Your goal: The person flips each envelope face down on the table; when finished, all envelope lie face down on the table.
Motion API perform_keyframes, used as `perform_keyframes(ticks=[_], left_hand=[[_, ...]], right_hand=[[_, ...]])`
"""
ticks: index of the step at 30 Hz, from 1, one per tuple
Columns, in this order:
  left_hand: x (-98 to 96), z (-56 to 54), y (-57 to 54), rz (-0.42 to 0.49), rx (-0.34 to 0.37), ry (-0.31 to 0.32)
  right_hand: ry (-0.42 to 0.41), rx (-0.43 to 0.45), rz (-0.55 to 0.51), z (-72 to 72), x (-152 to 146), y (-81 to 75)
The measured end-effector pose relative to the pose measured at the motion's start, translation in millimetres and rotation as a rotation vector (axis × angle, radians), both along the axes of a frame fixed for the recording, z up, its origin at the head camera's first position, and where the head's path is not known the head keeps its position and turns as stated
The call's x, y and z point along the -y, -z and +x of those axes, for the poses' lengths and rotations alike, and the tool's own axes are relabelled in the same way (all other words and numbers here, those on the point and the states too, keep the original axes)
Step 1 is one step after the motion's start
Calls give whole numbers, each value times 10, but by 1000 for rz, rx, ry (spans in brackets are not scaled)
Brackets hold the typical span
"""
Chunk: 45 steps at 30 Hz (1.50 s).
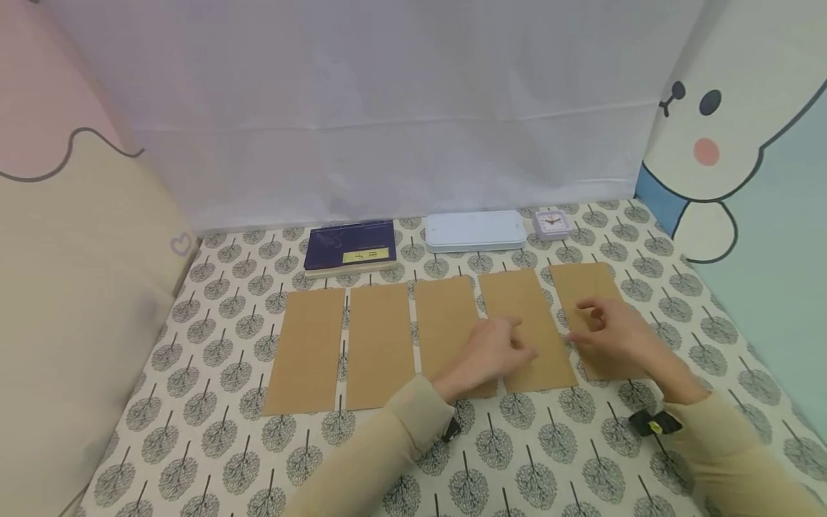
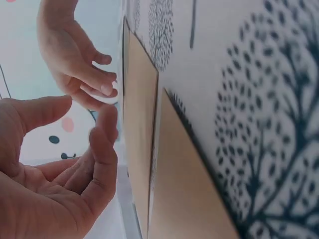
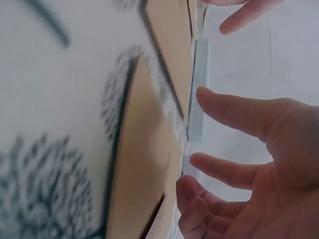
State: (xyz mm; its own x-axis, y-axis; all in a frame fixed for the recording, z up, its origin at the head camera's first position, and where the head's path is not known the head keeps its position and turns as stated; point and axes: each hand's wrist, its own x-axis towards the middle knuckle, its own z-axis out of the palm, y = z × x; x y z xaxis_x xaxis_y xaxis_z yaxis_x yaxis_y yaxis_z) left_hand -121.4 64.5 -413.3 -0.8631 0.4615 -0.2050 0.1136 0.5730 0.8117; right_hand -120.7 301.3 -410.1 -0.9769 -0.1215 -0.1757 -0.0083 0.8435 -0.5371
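Several brown rectangular cards lie in a row across the patterned cloth. My left hand hovers over the third card and the fourth card from the left, its fingers loosely bent. Over the rightmost card is my right hand, thumb and index finger spread apart. The left wrist view shows nothing between the fingers of the left hand. From the right wrist, the right hand likewise appears without anything in it, above a card.
Behind the cards sit a dark blue book with a yellow label, a pale blue case and a small lilac clock. Two more brown cards, the leftmost card and its neighbour card, lie left of the hands. A white curtain hangs behind.
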Motion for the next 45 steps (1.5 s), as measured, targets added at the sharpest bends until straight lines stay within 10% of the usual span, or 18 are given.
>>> perform_keyframes(ticks=[15,45], left_hand=[[-270,36,71,-44,-63,89],[-820,-15,96,-120,-61,105]], right_hand=[[39,-127,63,54,-485,145],[116,68,161,-16,-646,95]])
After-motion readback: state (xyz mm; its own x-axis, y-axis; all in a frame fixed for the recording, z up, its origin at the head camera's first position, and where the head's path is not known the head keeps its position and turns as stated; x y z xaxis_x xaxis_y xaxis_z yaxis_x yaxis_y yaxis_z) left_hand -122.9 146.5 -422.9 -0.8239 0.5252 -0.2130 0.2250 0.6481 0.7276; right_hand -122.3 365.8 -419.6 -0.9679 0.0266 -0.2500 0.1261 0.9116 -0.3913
